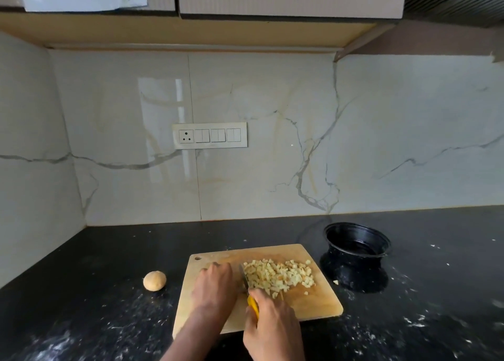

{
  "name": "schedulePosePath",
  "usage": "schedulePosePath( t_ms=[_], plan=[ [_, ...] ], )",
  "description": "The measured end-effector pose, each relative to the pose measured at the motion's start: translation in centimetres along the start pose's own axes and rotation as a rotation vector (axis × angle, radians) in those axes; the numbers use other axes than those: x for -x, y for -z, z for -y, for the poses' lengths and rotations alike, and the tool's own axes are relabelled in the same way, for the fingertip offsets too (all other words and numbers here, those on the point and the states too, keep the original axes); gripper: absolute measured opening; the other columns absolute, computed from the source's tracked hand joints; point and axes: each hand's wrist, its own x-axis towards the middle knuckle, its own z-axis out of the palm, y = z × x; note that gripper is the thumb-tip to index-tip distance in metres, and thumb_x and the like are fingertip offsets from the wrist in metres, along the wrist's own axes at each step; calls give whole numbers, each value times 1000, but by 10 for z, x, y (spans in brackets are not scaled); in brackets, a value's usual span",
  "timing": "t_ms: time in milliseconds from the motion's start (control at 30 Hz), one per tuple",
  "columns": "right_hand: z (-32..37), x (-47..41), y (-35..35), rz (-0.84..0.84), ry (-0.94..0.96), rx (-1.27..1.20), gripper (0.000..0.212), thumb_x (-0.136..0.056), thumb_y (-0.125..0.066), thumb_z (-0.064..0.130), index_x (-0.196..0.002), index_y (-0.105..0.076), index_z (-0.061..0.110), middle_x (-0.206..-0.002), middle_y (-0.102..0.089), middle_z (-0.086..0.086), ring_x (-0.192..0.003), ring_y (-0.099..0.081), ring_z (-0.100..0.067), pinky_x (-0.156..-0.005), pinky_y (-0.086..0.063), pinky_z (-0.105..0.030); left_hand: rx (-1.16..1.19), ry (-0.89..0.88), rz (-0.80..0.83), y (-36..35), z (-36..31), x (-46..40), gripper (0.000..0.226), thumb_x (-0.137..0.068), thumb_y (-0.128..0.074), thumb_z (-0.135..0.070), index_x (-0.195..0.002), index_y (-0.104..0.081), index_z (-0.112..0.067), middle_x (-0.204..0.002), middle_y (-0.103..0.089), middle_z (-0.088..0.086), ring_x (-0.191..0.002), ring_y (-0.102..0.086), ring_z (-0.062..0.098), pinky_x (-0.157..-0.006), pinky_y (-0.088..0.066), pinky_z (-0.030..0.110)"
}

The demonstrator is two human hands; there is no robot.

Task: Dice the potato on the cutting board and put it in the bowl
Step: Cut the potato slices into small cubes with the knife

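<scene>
1. A wooden cutting board [313,303] lies on the black speckled table [95,265], near its front edge
2. A heap of diced potato [281,276] covers the right half of the board, the small pale cubes lying close together; a few bits sit apart at the heap's near edge
3. One stray potato cube [335,282] lies off the board on the table, between the board's right edge and the bowl
4. The black bowl [357,242] stands on the table just beyond the board's far right corner; no potato shows inside it
5. The right hand [272,325] is curled round the yellow handle of a knife [244,279], whose blade points away from the person along the left edge of the heap
6. The left hand [215,284] rests on the board just left of the blade, fingers bent downward; whether it holds anything under them cannot be told
7. A whole unpeeled potato [154,280] sits on the table left of the board, apart from it
8. A white switch panel [210,135] is set in the marble wall behind
</scene>
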Motion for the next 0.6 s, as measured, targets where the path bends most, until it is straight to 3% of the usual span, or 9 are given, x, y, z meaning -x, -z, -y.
schedulePosePath(
  t_ms=[167,233,333,500,600],
  plan=[
    [0,-2,-1,20,7,16,45,-93,-58,35,-136,-47,43,-118,-64,13,-113,-60,-13,-99,-50,-27,167,11,56,4,10,-3,20,-99,-52,-24,-113,-62,-13,-114,-64,6,-100,-64,21,-80,-56,30],
    [-1,-3,-2,24,47,42,41,-94,-57,33,-134,-51,39,-114,-67,11,-108,-63,-13,-96,-52,-27,286,-8,113,9,27,-11,17,-96,-61,-22,-107,-70,-12,-102,-68,1,-87,-67,14,-70,-59,22],
    [-1,0,-4,48,128,108,35,-94,-55,26,-129,-55,30,-101,-70,5,-94,-66,-16,-85,-57,-30,336,-90,240,19,57,-19,16,-87,-77,-24,-102,-78,-19,-91,-68,-11,-78,-63,4,-64,-51,11],
    [2,3,-9,3,184,169,37,-96,-52,21,-133,-58,24,-96,-72,7,-82,-67,-10,-74,-58,-23,436,-95,263,15,78,-12,20,-77,-86,-25,-96,-81,-29,-86,-74,-10,-82,-66,7,-77,-56,23],
    [5,0,-10,-5,204,169,34,-95,-57,18,-127,-64,23,-90,-74,9,-74,-68,-6,-69,-57,-17,467,-114,210,10,78,-10,11,-79,-83,-25,-89,-81,-25,-79,-73,-10,-73,-59,6,-79,-53,30]
  ],
)
